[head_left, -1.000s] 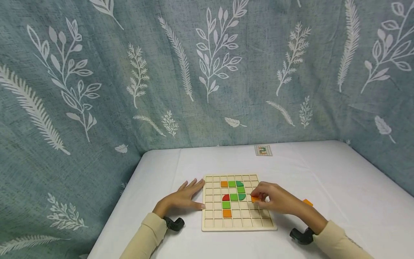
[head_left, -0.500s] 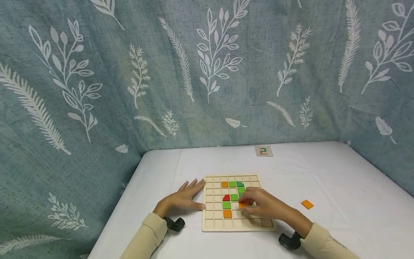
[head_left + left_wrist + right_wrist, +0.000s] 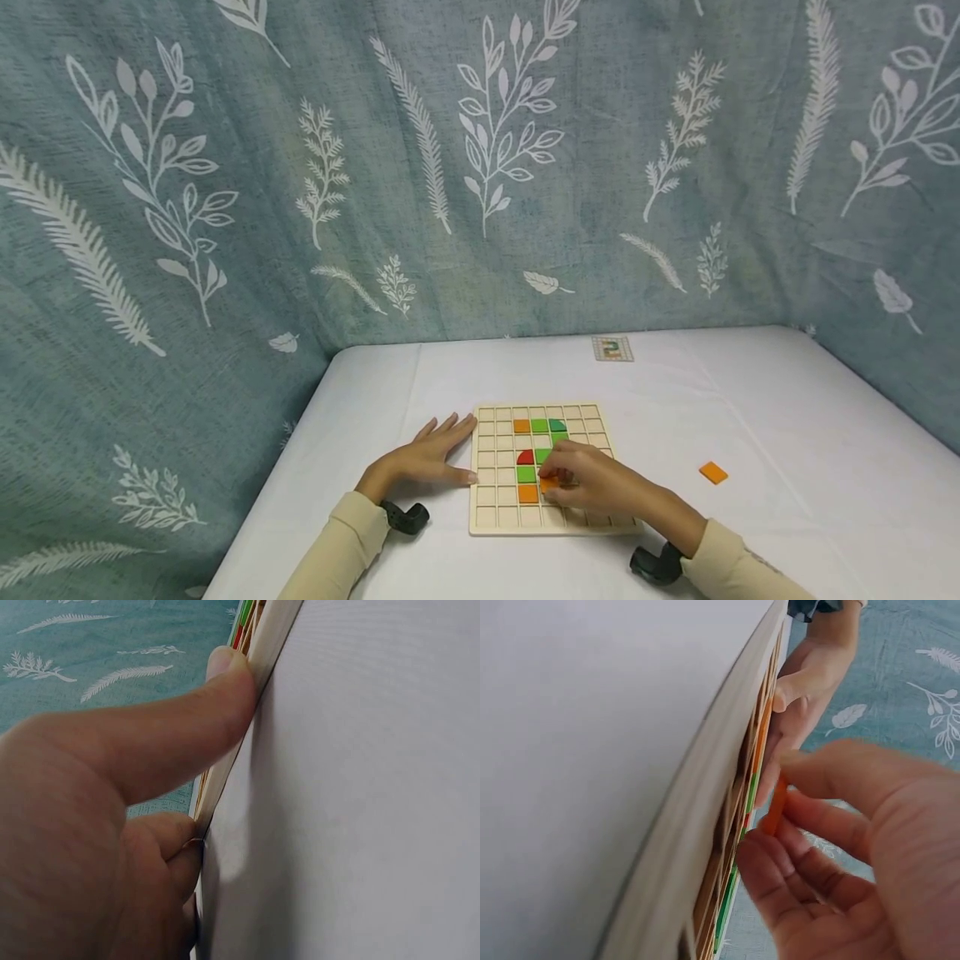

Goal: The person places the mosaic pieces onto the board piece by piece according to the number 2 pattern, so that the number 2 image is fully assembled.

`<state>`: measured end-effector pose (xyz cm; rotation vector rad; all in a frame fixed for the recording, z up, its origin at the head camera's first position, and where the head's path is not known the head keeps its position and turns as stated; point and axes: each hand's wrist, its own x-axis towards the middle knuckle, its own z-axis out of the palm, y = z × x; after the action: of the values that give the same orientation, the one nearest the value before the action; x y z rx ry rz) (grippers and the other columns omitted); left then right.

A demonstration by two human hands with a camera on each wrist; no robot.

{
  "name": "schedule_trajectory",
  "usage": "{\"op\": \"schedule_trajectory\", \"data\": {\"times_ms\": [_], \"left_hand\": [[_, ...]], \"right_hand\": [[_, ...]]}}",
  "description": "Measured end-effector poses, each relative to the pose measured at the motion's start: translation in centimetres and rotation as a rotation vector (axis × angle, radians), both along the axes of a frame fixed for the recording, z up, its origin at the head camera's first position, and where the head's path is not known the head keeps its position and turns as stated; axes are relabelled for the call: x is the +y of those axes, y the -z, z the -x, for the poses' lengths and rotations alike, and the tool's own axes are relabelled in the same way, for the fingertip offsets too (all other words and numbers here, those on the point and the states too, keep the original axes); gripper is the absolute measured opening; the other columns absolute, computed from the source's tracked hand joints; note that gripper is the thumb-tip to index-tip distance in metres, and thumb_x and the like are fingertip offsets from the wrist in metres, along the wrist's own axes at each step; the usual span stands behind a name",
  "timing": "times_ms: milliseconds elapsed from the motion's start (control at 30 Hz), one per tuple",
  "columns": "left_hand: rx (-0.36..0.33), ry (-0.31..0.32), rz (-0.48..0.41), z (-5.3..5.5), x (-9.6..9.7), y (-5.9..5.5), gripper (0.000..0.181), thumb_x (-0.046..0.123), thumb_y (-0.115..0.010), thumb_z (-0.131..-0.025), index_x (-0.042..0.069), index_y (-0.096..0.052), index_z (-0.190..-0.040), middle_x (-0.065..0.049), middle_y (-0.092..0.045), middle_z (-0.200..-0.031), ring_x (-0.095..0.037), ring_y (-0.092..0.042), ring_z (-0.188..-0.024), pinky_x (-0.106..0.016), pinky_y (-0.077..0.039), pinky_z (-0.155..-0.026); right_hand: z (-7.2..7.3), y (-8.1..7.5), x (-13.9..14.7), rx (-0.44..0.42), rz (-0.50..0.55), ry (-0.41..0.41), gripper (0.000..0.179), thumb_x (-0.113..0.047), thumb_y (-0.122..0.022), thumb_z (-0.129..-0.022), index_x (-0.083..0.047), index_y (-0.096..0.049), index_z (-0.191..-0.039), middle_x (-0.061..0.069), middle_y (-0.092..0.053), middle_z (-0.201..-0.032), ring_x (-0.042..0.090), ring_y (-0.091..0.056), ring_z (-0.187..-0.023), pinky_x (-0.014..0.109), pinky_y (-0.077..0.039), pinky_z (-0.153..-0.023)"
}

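Note:
A pale wooden grid board (image 3: pixel 495 521) lies on the white table with several coloured tiles set in its cells. Among them are an orange square tile (image 3: pixel 528 494), a green square tile (image 3: pixel 527 474) and a red rounded tile (image 3: pixel 525 457). My right hand (image 3: pixel 592 479) pinches another orange tile (image 3: pixel 777 807) between thumb and fingers, just over the cell right of the lower orange one. Part of the board is hidden under this hand. My left hand (image 3: pixel 423 458) rests at the board's left edge, fingers spread, thumb touching the rim (image 3: pixel 262 664).
One loose orange tile (image 3: pixel 713 472) lies on the table to the right of the board. Farther back is a small card (image 3: pixel 612 348) printed with a grid pattern. A leaf-patterned curtain (image 3: pixel 480 167) hangs behind the table (image 3: pixel 420 375).
My right hand has carried the orange tile leftward across the board, from its right side to near the lower orange tile. The left hand stays put.

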<state>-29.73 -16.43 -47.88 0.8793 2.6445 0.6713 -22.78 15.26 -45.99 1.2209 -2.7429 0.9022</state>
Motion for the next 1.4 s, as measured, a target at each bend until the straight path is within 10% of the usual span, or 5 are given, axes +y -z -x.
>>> {"op": "schedule_trajectory", "data": {"times_ms": [1400], "left_hand": [[-0.012, -0.011, -0.02, -0.22, 0.05, -0.22, 0.103, 0.058, -0.069, -0.084, 0.013, -0.016, -0.161, -0.002, -0.014, -0.169, -0.026, -0.005, -0.158, -0.051, 0.004, -0.127]], "right_hand": [[-0.01, 0.39, -0.37, -0.046, -0.079, 0.059, 0.02, -0.027, -0.079, -0.087, -0.017, -0.073, -0.104, -0.01, -0.063, -0.1, 0.004, -0.057, -0.092, 0.025, -0.055, -0.081]]}}
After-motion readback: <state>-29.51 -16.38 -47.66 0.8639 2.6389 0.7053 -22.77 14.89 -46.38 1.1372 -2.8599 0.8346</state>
